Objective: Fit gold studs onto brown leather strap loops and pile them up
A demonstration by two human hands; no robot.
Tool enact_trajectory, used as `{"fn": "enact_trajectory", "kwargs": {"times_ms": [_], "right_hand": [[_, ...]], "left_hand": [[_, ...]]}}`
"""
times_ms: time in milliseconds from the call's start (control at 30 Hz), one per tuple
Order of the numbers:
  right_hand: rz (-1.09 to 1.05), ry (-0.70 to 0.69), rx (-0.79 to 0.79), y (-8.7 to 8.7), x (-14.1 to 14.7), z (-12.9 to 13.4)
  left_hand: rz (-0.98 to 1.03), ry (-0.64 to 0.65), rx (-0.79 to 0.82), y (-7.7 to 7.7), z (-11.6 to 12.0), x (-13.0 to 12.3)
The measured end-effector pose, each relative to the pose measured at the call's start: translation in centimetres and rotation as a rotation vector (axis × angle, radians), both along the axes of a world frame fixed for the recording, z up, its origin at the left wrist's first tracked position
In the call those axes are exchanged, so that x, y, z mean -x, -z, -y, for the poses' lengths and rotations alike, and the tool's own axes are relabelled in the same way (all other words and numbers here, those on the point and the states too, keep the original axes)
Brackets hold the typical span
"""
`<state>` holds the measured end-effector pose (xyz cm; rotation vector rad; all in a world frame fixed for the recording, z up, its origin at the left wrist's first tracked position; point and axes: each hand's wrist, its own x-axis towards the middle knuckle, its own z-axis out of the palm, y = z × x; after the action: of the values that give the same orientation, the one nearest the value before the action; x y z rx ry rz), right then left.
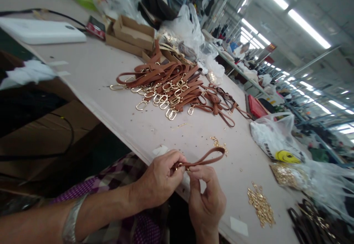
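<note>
Near the table's front edge, my left hand (163, 177) pinches the hardware end of a brown leather wrist strap (212, 156), its loop pointing away to the right. My right hand (207, 196) is closed at the same end, thumb and forefinger together on a small gold-coloured piece that the fingertips mostly hide. Beyond the hands lies a heap of similar brown straps (166, 72) with gold oval clasps (164, 105). A small scatter of gold fittings (218, 143) sits just past the loop, and a larger pile of gold fittings (261, 205) lies to the right.
Cardboard boxes (134, 34) and a clear plastic bag (185, 26) stand behind the heap. A white device (41, 32) lies at the far left. To the right are a bag with a yellow smiley (287, 156), a bag of gold parts (286, 175) and dark straps (301, 223).
</note>
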<state>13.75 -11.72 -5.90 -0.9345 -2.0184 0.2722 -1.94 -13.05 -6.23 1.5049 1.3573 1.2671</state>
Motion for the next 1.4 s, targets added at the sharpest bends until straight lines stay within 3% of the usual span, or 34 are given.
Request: {"fn": "enact_trajectory", "kwargs": {"times_ms": [333, 767, 900, 1067, 1233, 1400], "right_hand": [[0.068, -0.006, 0.007, -0.1, -0.2, 0.3], [-0.133, 0.189, 0.02, 1.1, 0.5, 1.4], [-0.36, 0.272, 0.19, 1.5, 1.1, 1.3], [-0.713, 0.195, 0.588, 1.0, 1.7, 1.6], [-0.806, 0.189, 0.608, 0.7, 1.5, 2.0], [-0.898, 0.167, 0.668, 1.8, 0.8, 2.8]], "left_hand": [[-0.045, 0.002, -0.085, 0.1, 0.2, 0.2], [-0.022, 0.106, -0.136, -0.1, 0.5, 0.3], [-0.002, 0.135, -0.125, -0.4, 0.6, 0.5], [0.069, 0.273, -0.014, -0.3, 0.4, 0.8], [0.174, 0.327, 0.155, 0.4, -0.4, 0.5], [0.097, 0.315, 0.109, -0.3, 0.1, -0.2]]}}
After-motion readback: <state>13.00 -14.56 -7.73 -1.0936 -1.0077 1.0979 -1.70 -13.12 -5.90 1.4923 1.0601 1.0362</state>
